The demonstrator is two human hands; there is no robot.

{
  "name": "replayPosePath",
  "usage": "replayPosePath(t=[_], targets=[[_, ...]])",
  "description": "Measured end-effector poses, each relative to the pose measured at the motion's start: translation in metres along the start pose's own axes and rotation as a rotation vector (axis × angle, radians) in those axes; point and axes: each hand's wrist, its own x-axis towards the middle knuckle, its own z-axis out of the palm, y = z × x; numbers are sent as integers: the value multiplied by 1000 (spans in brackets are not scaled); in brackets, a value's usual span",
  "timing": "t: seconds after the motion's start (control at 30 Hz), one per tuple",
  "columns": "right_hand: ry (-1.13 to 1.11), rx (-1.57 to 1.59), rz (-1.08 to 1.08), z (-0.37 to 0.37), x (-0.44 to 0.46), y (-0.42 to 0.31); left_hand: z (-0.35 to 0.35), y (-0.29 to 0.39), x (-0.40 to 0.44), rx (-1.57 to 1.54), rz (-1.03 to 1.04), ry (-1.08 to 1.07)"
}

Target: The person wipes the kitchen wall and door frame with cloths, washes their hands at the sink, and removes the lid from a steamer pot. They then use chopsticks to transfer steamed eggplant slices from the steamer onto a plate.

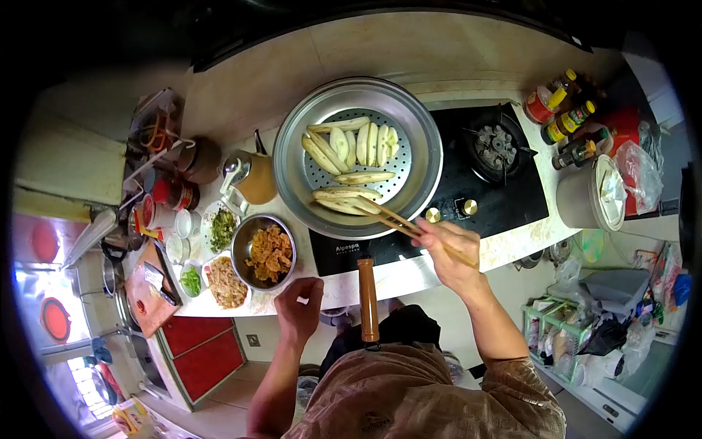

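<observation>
My right hand (450, 252) is closed around a pair of wooden chopsticks (395, 222). Their tips touch a pale strip of what looks like eggplant (345, 203) at the near side of a large metal steamer (431, 157). More pale strips (363, 177) lie on its perforated bottom, some upright in a row, others slanted. My left hand (298, 304) is curled at the counter's front edge, near a metal bowl (234, 256) of orange-brown pieces (270, 253); nothing shows in it. A brown wooden handle (368, 300) sticks out below the steamer, between my hands.
Left of the steamer stand a plate of minced meat (227, 282), chopped greens (223, 228), a small green bowl (191, 280), a cutting board with a knife (152, 285) and jars. A burner (499, 148), sauce bottles (569, 123) and a white bucket (585, 199) are right.
</observation>
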Motion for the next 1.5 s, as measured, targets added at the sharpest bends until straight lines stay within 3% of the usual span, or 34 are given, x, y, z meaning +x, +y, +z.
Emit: replayPosePath(t=[0.2, 0.3, 0.43, 0.57, 0.7, 0.9, 1.2, 1.4, 1.5], targets=[[-152, -253, -287, 29, 21, -19, -8, -31, -29, -93, -151, -21], [-276, -404, -299, 37, 33, -24, -12, -29, -32, -150, -160, -70], [-218, -367, -391, 51, 48, -12, -16, -28, -33, -198, -134, -74], [-114, -324, -161, 49, 56, 1, -19, -28, -34, -201, -113, -127], [85, 10, 265, 53, 57, 7, -22, -31, -34, -189, -66, -130], [249, 211, 518, 42, 58, 25, -23, -38, -34, -181, -70, -150], [378, 329, 680, 28, 69, 34, -22, -42, -35, -134, -60, -167], [301, 310, 572, 33, 66, 25, -21, -46, -40, -121, 3, -166], [207, 132, 492, 47, 60, 3, -25, -50, -45, -109, -15, -169]])
